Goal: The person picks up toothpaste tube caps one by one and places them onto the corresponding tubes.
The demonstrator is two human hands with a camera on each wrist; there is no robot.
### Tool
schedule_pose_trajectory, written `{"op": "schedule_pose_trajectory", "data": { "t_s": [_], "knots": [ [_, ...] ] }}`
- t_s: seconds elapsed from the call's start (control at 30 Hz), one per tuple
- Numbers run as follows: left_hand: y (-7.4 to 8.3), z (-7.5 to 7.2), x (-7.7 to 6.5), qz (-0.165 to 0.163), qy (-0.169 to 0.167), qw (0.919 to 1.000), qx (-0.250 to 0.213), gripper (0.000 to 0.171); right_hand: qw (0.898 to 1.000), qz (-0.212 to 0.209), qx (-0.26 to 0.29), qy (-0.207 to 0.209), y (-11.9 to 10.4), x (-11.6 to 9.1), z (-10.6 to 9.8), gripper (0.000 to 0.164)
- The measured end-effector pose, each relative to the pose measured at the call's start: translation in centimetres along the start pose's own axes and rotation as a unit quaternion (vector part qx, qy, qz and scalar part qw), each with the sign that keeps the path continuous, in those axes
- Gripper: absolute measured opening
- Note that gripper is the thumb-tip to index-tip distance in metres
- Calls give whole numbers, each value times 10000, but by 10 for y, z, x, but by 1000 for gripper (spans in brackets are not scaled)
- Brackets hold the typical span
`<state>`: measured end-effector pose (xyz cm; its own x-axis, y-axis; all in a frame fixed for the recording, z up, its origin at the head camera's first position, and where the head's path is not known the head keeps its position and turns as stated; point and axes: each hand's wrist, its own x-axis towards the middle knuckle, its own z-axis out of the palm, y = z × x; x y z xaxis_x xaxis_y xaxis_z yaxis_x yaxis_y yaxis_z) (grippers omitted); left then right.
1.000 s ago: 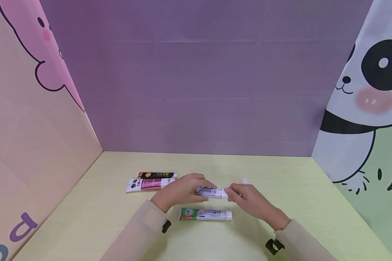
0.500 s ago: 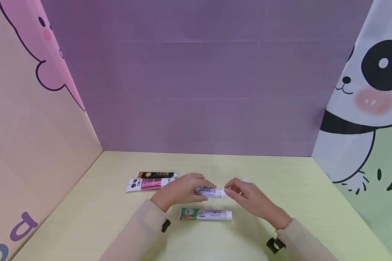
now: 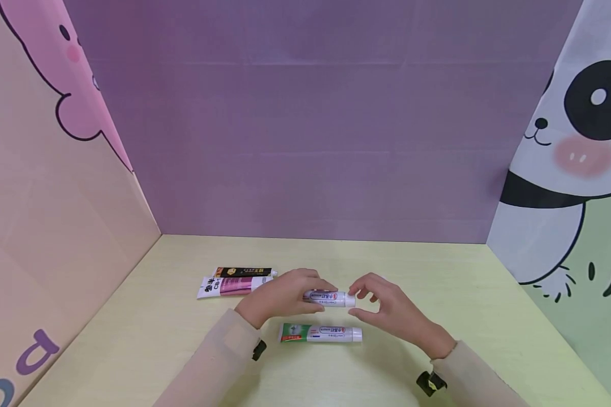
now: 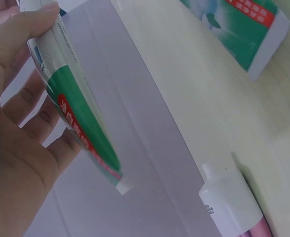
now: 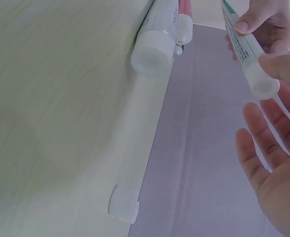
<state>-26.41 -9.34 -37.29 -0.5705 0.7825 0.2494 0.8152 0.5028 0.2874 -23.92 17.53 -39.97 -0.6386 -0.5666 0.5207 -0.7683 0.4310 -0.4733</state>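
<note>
My left hand (image 3: 287, 295) grips a green-and-white toothpaste tube (image 3: 328, 298) between thumb and fingers, raised above the table. The tube's white cap (image 5: 264, 85) points right, toward my right hand (image 3: 394, 308). That hand has its thumb and fingers spread around the cap end, the index fingertip right at the cap's edge in the head view. A matching toothpaste tube (image 3: 322, 333) lies capped on the table, nearer to me. Behind my left hand lie a purple-and-white tube (image 3: 236, 286), its bare nozzle showing in the left wrist view, and a black tube (image 3: 243, 272).
A loose white cap (image 5: 124, 205) lies on the table in the right wrist view; in the head view my right hand hides it. A purple backdrop (image 3: 326, 141) stands behind the light wooden table (image 3: 438, 271), with printed panels at both sides.
The right hand's fingers have come off the cap of the held toothpaste tube and spread apart. The left hand keeps its grip in the same place.
</note>
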Motion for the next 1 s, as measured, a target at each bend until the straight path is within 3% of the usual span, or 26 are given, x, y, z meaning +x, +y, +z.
{"op": "schedule_pose_trajectory", "data": {
  "t_s": [0.37, 0.73, 1.0],
  "knots": [
    [2, 0, 0, -59, 14, 9999, -121, 36, 10000, -2, 5, -6, 3, -2, 3, 35],
    [2, 0, -1, -103, 31, 9998, -185, 36, 9989, 406, -25, -219, 3, -2, 2, 22],
    [2, 0, -1, 4, 103, 9999, -115, 35, 9964, 705, 247, -407, 2, -1, 1, 20]
  ]
}}
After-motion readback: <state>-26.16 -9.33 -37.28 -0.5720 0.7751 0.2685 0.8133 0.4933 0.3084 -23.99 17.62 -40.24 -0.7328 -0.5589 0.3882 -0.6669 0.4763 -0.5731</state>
